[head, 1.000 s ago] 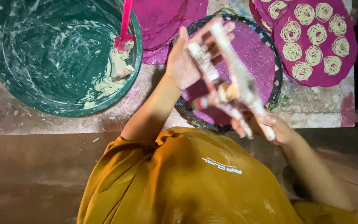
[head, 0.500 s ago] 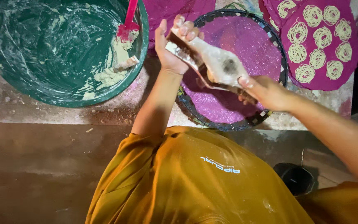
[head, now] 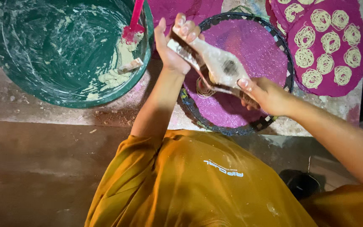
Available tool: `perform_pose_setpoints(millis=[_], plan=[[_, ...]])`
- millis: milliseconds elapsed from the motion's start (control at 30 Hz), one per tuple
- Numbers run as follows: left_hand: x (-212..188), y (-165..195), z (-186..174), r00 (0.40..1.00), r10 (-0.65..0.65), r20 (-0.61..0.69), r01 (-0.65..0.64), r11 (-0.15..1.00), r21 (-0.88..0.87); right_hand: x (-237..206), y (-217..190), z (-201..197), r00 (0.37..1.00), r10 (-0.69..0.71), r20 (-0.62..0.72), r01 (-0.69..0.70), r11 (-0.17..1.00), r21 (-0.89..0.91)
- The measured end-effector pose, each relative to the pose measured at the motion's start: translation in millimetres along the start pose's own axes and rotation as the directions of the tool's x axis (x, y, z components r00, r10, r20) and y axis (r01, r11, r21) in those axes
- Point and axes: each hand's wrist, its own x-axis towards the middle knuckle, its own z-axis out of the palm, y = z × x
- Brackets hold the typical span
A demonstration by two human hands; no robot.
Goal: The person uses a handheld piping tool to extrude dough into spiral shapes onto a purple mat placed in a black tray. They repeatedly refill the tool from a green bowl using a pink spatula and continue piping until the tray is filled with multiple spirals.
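1. The left hand [head: 171, 46] clenched one handle of the dough press [head: 215, 67]; the right hand [head: 265, 94] gripped the other.
2. The press hung over the near-left part of the round purple tray [head: 253, 46], above a small noodle coil [head: 204, 88].
3. Uneven squeezing could likely smear that coil.
4. The dough-slick handles might slip, dropping strands off the tray's rim.
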Motion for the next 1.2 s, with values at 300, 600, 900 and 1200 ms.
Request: perform_pose_setpoints(millis=[300, 600, 900, 1200], plan=[[24.7, -17.4, 18.1, 0.995, 0.009, -0.095, -0.014, 0.999, -0.051, 10.5, 18.5, -26.9, 0.993, -0.041, -0.110, 0.050, 0.995, 0.083], [-4.5, -1.9, -35.4, 0.532, -0.423, -0.734, 0.843, 0.184, 0.506, 47.1, 76.1, -39.3, 0.992, -0.106, -0.073, 0.122, 0.956, 0.266], [-15.3, 4.6, -46.3, 0.801, -0.210, -0.561, 0.553, -0.101, 0.827, 106.2, 109.4, -35.0, 0.921, -0.327, -0.211, 0.318, 0.945, -0.079], [-76.0, 30.5, -16.9, 0.960, -0.235, -0.152, -0.155, -0.897, 0.414, 112.3, 122.1, -21.3, 0.943, -0.267, -0.201, 0.327, 0.856, 0.400]])
